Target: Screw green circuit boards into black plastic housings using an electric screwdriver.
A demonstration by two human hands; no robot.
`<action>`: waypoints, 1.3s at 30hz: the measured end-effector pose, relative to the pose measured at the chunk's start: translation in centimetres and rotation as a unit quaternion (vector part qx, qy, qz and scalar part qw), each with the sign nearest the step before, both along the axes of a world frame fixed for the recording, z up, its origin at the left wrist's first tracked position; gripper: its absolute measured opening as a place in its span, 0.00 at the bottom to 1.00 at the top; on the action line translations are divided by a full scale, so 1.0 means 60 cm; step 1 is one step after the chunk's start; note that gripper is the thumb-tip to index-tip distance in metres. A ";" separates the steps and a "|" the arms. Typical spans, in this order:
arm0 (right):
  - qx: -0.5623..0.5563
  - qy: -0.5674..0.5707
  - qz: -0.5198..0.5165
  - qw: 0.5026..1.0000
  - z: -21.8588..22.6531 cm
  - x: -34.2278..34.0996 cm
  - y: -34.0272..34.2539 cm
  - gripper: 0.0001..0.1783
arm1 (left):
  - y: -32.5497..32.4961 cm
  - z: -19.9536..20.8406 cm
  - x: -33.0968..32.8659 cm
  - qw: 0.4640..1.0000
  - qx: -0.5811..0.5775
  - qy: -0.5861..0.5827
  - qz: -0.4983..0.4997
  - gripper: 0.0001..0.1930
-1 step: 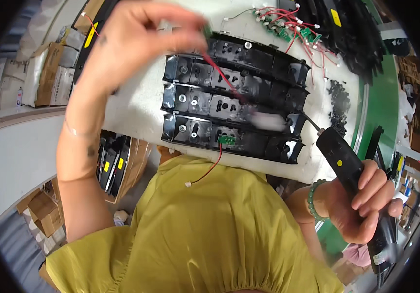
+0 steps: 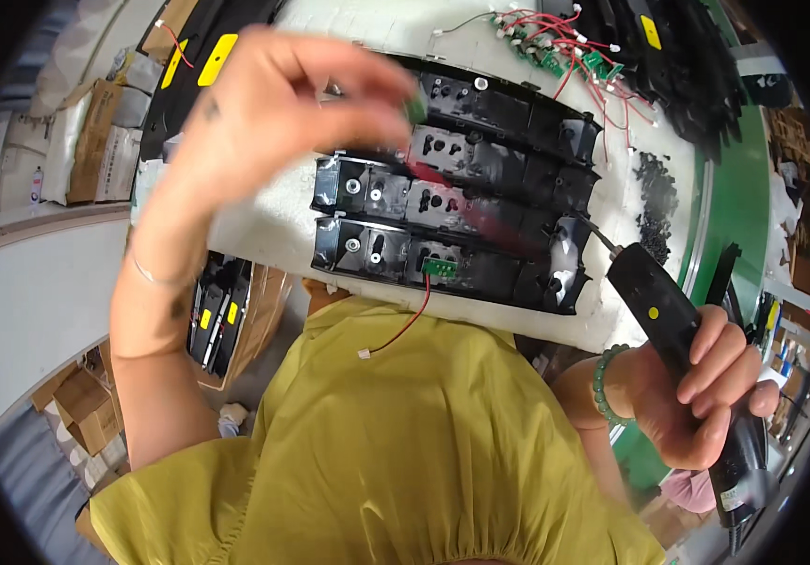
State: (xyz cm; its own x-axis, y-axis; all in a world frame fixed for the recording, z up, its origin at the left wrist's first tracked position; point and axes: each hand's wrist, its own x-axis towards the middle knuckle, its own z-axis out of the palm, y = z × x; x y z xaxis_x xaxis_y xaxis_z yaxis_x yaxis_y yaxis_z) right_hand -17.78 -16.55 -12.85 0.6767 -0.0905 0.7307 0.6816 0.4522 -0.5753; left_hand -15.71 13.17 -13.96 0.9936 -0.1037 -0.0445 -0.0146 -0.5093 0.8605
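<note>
My left hand (image 2: 283, 122), blurred by motion, pinches a small green circuit board (image 2: 415, 107) above the far rows of black plastic housings (image 2: 509, 202). A red wire trails from that board toward the right, smeared across the housings. In the nearest housing lies another green circuit board (image 2: 440, 267), its red wire hanging over the front edge to a white connector (image 2: 364, 354). My right hand (image 2: 702, 395) is wrapped round a black electric screwdriver (image 2: 655, 297). The screwdriver's thin bit points up and left, close to the right end of the housings.
A tangle of green boards with red wires (image 2: 560, 52) lies at the far right of the white work surface (image 2: 259, 221). Small black screws (image 2: 655, 207) are heaped on the right. Black parts (image 2: 678, 75) are stacked behind. A cardboard box (image 2: 254, 320) stands below the left edge.
My left hand has moved slightly nearer and to the right with the circuit board, and its wire has swung. My right hand and the screwdriver stay almost where they were.
</note>
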 end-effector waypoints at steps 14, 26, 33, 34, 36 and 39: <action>-0.160 0.042 0.083 0.983 -0.023 -0.015 0.070 0.16 | -0.088 -0.110 -0.057 0.951 0.201 -0.225 -0.065 0.08; -0.207 0.024 0.171 0.963 -0.035 0.007 0.070 0.19 | -0.096 -0.138 -0.068 0.934 0.244 -0.251 -0.069 0.06; -0.210 0.002 0.167 0.963 -0.043 0.006 0.080 0.18 | -0.093 -0.140 -0.069 0.926 0.256 -0.268 -0.065 0.05; -0.209 0.000 0.163 0.964 -0.045 0.006 0.082 0.18 | -0.092 -0.141 -0.068 0.926 0.255 -0.270 -0.072 0.05; -0.209 -0.001 0.160 0.965 -0.049 0.004 0.086 0.18 | -0.090 -0.146 -0.067 0.926 0.252 -0.271 -0.078 0.05; -0.214 0.011 0.160 0.964 -0.048 0.004 0.090 0.18 | -0.090 -0.149 -0.066 0.921 0.245 -0.292 -0.083 0.06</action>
